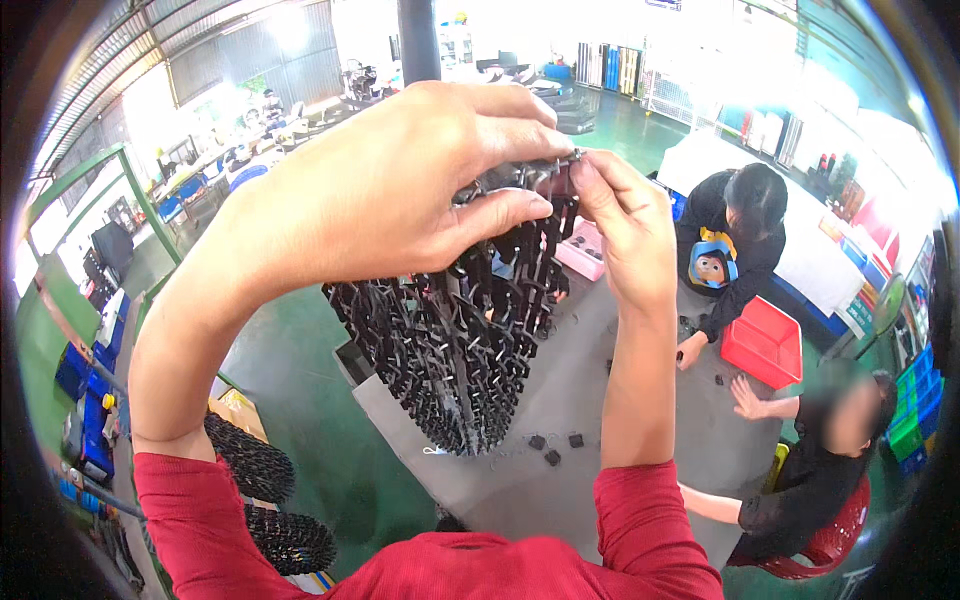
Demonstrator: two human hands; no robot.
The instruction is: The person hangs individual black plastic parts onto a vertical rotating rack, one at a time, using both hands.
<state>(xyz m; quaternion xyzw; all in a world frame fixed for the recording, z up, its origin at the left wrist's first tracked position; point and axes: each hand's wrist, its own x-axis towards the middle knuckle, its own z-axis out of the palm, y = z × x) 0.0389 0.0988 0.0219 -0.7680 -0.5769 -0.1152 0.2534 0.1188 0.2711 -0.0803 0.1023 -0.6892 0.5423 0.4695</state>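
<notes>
Both my hands are raised to the top of a tall hanging rack, densely covered with small black parts and narrowing downward. My left hand reaches across from the left, its thumb and fingers closed around a glossy dark piece at the rack's top. To its right, my right hand pinches with thumb and forefinger at the end of that piece. What sits between its fingertips is too small to name. Below, several loose black parts lie on the grey table.
Two people in dark clothes sit at the table's right side, hands on it. A red bin stands between them, a pink bin behind the rack. More black part-covered racks hang at lower left. A dark post rises ahead.
</notes>
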